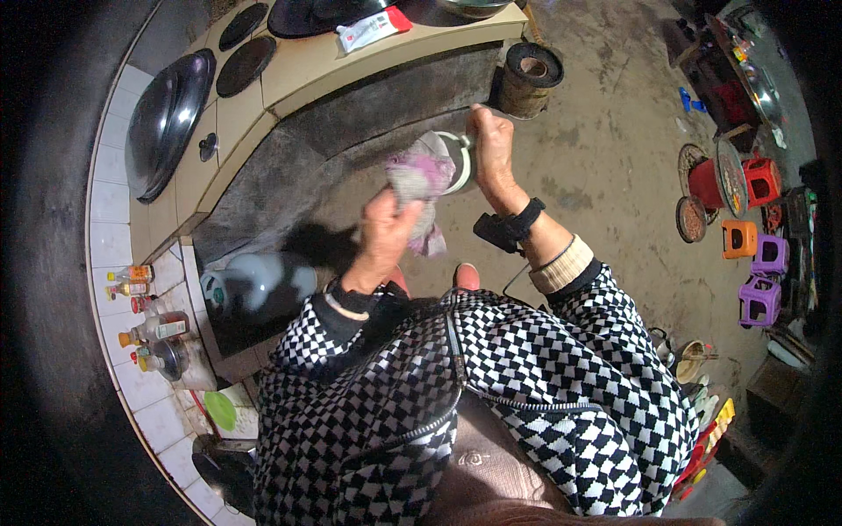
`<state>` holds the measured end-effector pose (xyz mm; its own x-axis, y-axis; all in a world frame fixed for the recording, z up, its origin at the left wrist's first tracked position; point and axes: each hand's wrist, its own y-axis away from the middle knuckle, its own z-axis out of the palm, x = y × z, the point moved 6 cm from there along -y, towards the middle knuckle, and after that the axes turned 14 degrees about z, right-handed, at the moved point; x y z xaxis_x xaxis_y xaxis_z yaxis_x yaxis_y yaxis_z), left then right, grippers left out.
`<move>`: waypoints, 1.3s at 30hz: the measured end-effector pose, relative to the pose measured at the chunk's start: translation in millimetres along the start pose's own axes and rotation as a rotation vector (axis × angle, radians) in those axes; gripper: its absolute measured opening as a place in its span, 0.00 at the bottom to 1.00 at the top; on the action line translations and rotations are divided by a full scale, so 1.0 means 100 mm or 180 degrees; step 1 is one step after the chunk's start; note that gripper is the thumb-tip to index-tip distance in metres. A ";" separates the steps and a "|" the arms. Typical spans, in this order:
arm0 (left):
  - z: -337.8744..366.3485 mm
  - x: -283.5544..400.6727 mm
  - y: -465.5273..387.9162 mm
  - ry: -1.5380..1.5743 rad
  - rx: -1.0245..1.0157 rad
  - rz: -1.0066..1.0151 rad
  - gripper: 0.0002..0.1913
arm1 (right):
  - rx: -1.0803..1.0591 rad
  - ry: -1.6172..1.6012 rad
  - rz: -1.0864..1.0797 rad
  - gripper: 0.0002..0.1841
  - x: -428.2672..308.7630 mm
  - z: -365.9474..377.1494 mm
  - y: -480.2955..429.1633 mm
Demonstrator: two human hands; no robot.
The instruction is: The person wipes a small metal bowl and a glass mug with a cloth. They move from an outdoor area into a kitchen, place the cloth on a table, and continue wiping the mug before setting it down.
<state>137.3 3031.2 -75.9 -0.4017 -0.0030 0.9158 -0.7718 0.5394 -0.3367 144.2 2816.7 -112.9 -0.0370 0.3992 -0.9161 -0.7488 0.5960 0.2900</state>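
Note:
My left hand (385, 233) grips a crumpled grey and pink cloth (421, 177), which hangs down below the fingers. Just right of the cloth is a white ring-shaped rim (466, 167) of a round item, blurred and partly covered by the cloth. My right hand (493, 144) is closed in a fist at the outer side of that rim and seems to hold it there; the exact grip is hidden. Both hands are in front of my body, above the concrete floor (566, 217).
A tiled stove counter (283, 105) curves along the left and top, carrying a lidded wok (172, 125) and a white-and-red packet (373, 30). A cylindrical stove (526, 82) stands beyond my right hand. Bottles (161, 327) line the left wall; plastic stools (760, 299) stand at right.

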 end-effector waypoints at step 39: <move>0.16 -0.22 0.05 0.1907 0.0415 -0.1193 0.15 | -0.0107 0.0628 -0.1660 0.26 -0.50 0.29 0.32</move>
<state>134.2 3020.2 -100.8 0.2126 0.3146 0.9251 -0.8724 0.4876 0.0347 141.2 2836.5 -49.9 0.2233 -0.0827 -0.9712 -0.7216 0.6558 -0.2218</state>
